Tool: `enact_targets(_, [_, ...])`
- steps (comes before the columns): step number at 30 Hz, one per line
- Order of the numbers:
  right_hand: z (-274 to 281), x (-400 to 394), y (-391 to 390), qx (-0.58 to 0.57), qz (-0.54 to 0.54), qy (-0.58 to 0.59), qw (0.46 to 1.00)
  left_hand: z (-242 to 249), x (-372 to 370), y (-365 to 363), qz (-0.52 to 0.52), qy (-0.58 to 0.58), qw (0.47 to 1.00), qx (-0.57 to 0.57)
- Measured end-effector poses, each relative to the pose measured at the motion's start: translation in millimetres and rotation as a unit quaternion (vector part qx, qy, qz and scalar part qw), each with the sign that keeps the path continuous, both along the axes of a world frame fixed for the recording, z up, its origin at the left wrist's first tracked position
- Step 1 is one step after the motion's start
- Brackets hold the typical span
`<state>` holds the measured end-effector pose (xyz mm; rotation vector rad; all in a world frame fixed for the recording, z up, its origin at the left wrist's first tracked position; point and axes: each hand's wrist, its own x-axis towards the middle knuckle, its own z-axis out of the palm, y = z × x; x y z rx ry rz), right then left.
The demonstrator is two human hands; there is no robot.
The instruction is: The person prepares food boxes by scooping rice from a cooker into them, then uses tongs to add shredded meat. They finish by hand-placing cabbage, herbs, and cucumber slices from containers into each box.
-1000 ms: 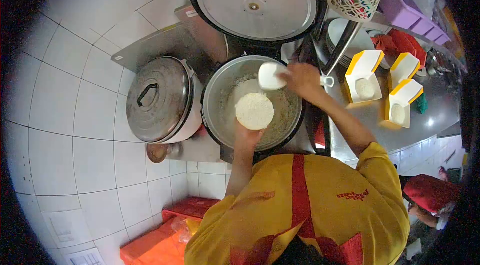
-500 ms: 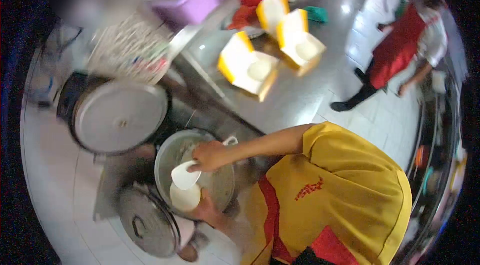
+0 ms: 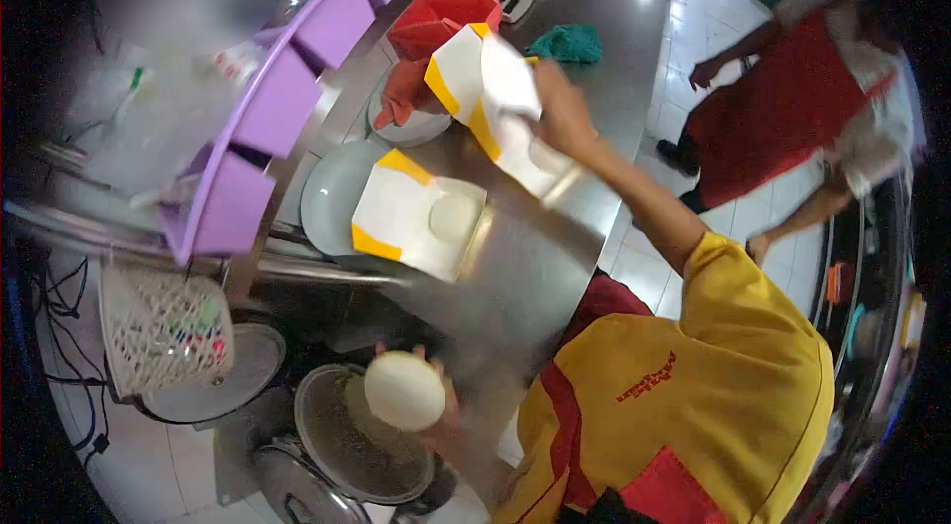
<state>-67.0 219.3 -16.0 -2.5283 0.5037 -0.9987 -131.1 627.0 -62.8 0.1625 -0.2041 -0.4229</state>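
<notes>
- Your left hand (image 3: 445, 405) is clamped on a round white bowl (image 3: 404, 392), fingertips showing along its edge; you have it above the rim of the open pot (image 3: 313, 420), on the tabletop side.
- Your right hand (image 3: 565, 113) is well apart from the open pot, out over the tabletop (image 3: 540, 271). It is blurred against the second box (image 3: 510, 150), so you cannot tell whether its fingers are apart or clamped on something.
- Nearest the open pot among your boxes is the first box (image 3: 384, 207), lid back, a pale round mound (image 3: 454, 215) inside.
- Farther from the open pot you have the second box, also open, and just beside it the third box (image 3: 454, 73), partly hidden.
- Between the open pot and the red cloth (image 3: 404, 93) you see a plate (image 3: 330, 192).
- The green cloth (image 3: 565, 44) lies well away from the open pot.
- Just beside the open pot are the covered pot (image 3: 297, 489) and a large lid (image 3: 263, 366).
- A co-worker (image 3: 783, 118) in a red apron is well apart from the open pot, past the tabletop.
</notes>
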Motion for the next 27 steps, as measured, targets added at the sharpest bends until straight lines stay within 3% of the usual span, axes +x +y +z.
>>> enact_targets(1, [8,18,-40,-0.016,0.037,-0.074,0.996,18,11,-46,-0.008,0.016,1.0,-0.02])
enact_targets(2, [9,36,-77,0.029,0.109,-0.072,0.991,16,27,-81,0.048,0.058,0.993,0.094])
enact_targets(3, [-6,55,-114,0.218,0.175,0.032,0.96,10,48,-108,0.103,0.103,0.967,0.207])
enact_targets(5, [1,55,-133,0.265,0.233,0.131,0.927,-9,93,-152,0.022,0.059,0.985,0.161])
enact_targets(6, [-13,49,-134,0.187,0.238,0.082,0.949,-31,120,-162,0.062,-0.12,0.867,0.481])
enact_targets(7, [-26,38,-132,0.107,0.238,0.033,0.965,-49,144,-174,0.082,-0.279,0.62,0.728])
enact_targets(8, [-36,23,-128,0.138,0.256,0.028,0.956,-53,161,-197,0.184,-0.325,0.591,0.715])
enact_targets(9, [-44,9,-126,0.165,0.275,0.026,0.947,-55,176,-221,0.183,-0.318,0.589,0.72])
enact_targets(11, [-50,-17,-120,0.199,0.269,0.076,0.939,-61,204,-264,0.158,-0.299,0.665,0.666])
enact_targets(14, [-60,-31,-113,0.253,0.268,0.023,0.929,-67,236,-305,0.113,-0.278,0.762,0.574])
enact_targets(17, [-60,-37,-120,0.316,0.283,0.02,0.905,-69,247,-338,0.114,-0.257,0.74,0.611])
enact_targets(18, [-67,-41,-124,0.299,0.287,0.053,0.908,-65,256,-345,0.023,-0.225,0.791,0.569])
enact_targets(19, [-74,-44,-127,0.28,0.291,0.084,0.911,-53,260,-362,0.019,-0.226,0.791,0.568])
enact_targets(20, [-75,-45,-127,0.31,0.294,0.11,0.897,-39,259,-383,0.066,-0.452,0.573,0.68])
enact_targets(21, [-76,-44,-129,0.314,0.291,0.112,0.897,-37,258,-401,0.105,-0.628,0.292,0.714])
enact_targets(23, [-75,-46,-130,0.301,0.313,0.118,0.893,-59,241,-441,0.068,-0.679,0.095,0.725])
enact_targets(25, [-68,-44,-128,0.317,0.316,0.113,0.887,-77,238,-448,0.12,-0.679,0.112,0.716])
enact_targets(27, [-73,-46,-126,0.323,0.313,0.127,0.884,-59,254,-440,0.144,-0.665,0.231,0.695])
